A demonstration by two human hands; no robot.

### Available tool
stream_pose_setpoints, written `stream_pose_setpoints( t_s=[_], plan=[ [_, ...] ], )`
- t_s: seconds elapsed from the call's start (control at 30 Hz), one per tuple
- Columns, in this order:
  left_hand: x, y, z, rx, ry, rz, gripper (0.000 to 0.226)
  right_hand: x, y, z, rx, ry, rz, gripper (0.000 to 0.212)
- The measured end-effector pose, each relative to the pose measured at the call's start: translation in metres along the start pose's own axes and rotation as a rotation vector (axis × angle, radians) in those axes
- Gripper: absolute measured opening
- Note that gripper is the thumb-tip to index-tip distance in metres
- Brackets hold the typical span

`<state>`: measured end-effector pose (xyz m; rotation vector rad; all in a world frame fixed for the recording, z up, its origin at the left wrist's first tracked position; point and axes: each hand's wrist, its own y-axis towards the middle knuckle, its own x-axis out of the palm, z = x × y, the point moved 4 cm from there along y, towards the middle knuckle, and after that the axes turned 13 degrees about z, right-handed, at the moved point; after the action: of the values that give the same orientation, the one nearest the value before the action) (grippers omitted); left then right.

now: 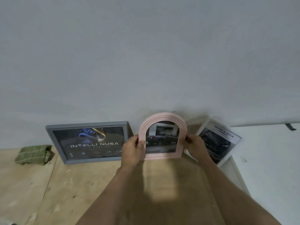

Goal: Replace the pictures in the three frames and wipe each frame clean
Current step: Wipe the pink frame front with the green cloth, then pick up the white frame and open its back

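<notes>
- The left hand (132,147) clasps the left edge of the pink arched frame (162,135), thumb over the front rim; the right hand (194,144) clasps the right edge the same way. Both are closed on it.
- The arched frame stands upright at the wall, roughly at 12 o'clock from the hands, its foot at or just above the wooden tabletop (48,184); I cannot tell whether it touches.
- To set it well, I judge: lower the base flat first, tilt the top back against the wall, and let go only once it holds.
- Keep thumbs off the glass, so as not to smudge it.
- The grey frame (88,142) leans at 9 o'clock, just beside the left hand; avoid nudging it.
- A white frame (217,142) leans tilted at 3 o'clock, behind the right hand.
- The green cloth (34,154) lies folded farther out at 9 o'clock, ready for wiping.
</notes>
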<state>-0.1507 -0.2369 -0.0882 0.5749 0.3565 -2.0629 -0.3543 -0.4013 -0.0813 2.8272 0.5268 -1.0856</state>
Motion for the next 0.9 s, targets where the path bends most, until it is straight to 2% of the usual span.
stream_pose_setpoints(
  t_s=[0.43, 0.63, 0.7, 0.77, 0.83, 0.9],
  plan=[
    [0.029, 0.012, -0.019, -0.033, 0.084, 0.016, 0.026, 0.02, 0.027, 0.026, -0.087, -0.083, 0.019, 0.012],
    [0.033, 0.015, -0.02, -0.071, 0.102, 0.009, 0.026, 0.021, 0.028, 0.025, -0.081, -0.035, 0.04, 0.014],
    [0.031, 0.01, -0.018, -0.093, 0.141, 0.056, 0.032, 0.019, 0.022, 0.027, -0.029, -0.001, 0.055, 0.016],
    [0.026, -0.001, -0.011, -0.071, 0.228, 0.178, 0.038, 0.015, 0.015, 0.03, 0.037, 0.07, 0.07, 0.018],
    [0.025, -0.019, 0.009, -0.021, 0.28, 0.285, 0.032, 0.006, 0.007, 0.031, 0.031, 0.116, 0.104, 0.016],
    [0.036, -0.036, 0.027, 0.081, 0.257, 0.257, 0.025, -0.01, -0.002, 0.032, 0.015, 0.121, 0.17, 0.016]
  ],
)
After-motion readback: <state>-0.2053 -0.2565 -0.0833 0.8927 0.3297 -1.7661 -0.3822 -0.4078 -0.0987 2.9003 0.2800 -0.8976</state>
